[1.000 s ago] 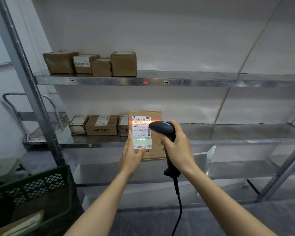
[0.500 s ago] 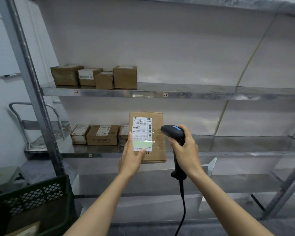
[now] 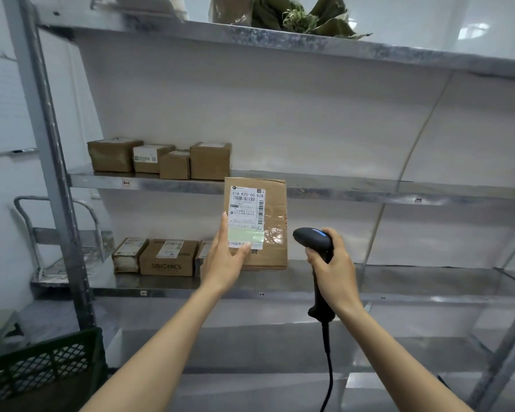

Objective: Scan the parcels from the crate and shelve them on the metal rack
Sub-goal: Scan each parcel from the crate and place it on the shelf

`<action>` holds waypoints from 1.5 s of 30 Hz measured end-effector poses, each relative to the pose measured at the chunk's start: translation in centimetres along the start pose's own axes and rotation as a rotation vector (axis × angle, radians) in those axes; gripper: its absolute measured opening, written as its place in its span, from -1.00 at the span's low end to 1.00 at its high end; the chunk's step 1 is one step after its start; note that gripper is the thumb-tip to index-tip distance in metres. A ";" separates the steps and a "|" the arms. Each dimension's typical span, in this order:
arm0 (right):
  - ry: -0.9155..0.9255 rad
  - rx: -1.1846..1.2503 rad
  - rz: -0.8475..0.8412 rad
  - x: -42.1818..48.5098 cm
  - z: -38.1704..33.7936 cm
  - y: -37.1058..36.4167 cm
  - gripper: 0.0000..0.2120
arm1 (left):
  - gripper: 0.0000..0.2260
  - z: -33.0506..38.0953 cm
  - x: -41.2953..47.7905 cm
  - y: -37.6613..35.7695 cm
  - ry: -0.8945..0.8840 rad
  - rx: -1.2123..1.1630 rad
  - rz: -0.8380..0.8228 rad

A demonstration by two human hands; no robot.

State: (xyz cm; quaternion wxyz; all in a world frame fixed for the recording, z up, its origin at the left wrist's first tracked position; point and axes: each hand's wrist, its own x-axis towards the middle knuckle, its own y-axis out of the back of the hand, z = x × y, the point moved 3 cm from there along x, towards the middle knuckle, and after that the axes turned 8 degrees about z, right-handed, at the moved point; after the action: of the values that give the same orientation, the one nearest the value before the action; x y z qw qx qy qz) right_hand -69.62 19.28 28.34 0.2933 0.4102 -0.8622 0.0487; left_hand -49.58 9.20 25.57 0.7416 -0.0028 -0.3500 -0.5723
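Note:
My left hand [image 3: 225,258] holds a flat brown cardboard parcel [image 3: 272,227] upright, its white shipping label facing me, in front of the metal rack [image 3: 354,191]. My right hand [image 3: 333,272] grips a black corded barcode scanner [image 3: 311,237] just right of the parcel, its head pointing left and apart from the box. No red beam shows on the label. The dark green plastic crate [image 3: 42,370] sits at the lower left.
Several small boxes [image 3: 161,157] stand on the upper shelf's left end. More boxes, one marked SIBIONICS [image 3: 168,258], sit on the shelf below. Both shelves are bare to the right. A grey hand trolley [image 3: 57,239] stands behind the rack's left post. Green bags lie on top.
The red scan light on the label has gone out. The scanner has drawn away to the right of the parcel. My view has tilted upward, and the parcel is raised higher.

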 end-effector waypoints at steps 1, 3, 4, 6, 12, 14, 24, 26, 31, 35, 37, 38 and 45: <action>0.002 0.002 0.006 0.2 0.1 0.2 -0.64 | -0.27 0.4 0.2 -0.1 -0.006 -0.021 0.003; 0.003 0.011 0.015 0.7 0.2 0.4 -0.65 | -0.27 1.1 0.8 -0.2 -0.015 -0.055 0.011; 0.004 0.016 0.019 0.9 0.3 0.4 -0.65 | -0.27 1.4 1.2 -0.3 -0.020 -0.061 0.012; 0.007 0.023 0.027 1.4 0.4 0.4 -0.65 | -0.27 1.9 2.1 -0.5 -0.036 -0.066 0.004; 0.003 0.024 0.052 3.8 1.3 -0.7 -0.66 | -0.27 3.0 6.2 -1.1 -0.070 -0.075 0.015; 0.012 0.020 0.072 4.6 1.5 -1.4 -0.66 | -0.26 3.1 7.9 -1.3 -0.081 -0.082 0.016; 0.025 0.025 0.141 8.9 1.9 -4.9 -0.66 | -0.27 3.1 14.7 -2.1 -0.139 -0.117 -0.007; 0.015 0.028 0.144 9.4 2.2 -5.4 -0.66 | -0.27 3.1 15.8 -2.3 -0.123 -0.114 -0.019; 0.000 0.033 0.125 10.4 3.0 -6.2 -0.66 | -0.27 2.7 17.5 -2.9 -0.067 -0.057 -0.046; 0.014 0.031 0.098 11.8 3.4 -6.3 -0.66 | -0.26 2.2 18.3 -3.5 -0.015 -0.043 -0.049; 0.018 0.035 0.091 12.5 3.5 -6.3 -0.66 | -0.27 2.0 18.6 -3.7 -0.005 -0.028 -0.042; 0.022 0.041 0.090 12.8 3.6 -6.4 -0.66 | -0.27 2.0 18.8 -3.8 -0.005 -0.027 -0.037; 0.021 0.080 0.067 14.6 4.5 -6.9 -0.66 | -0.29 2.2 20.0 -4.5 -0.008 -0.016 -0.033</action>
State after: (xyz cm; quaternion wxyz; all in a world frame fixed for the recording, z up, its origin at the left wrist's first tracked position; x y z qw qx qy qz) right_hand -73.78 3.38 31.52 0.2839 0.3919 -0.8697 0.0971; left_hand -52.51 -8.42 35.95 0.7306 -0.0054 -0.3484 -0.5872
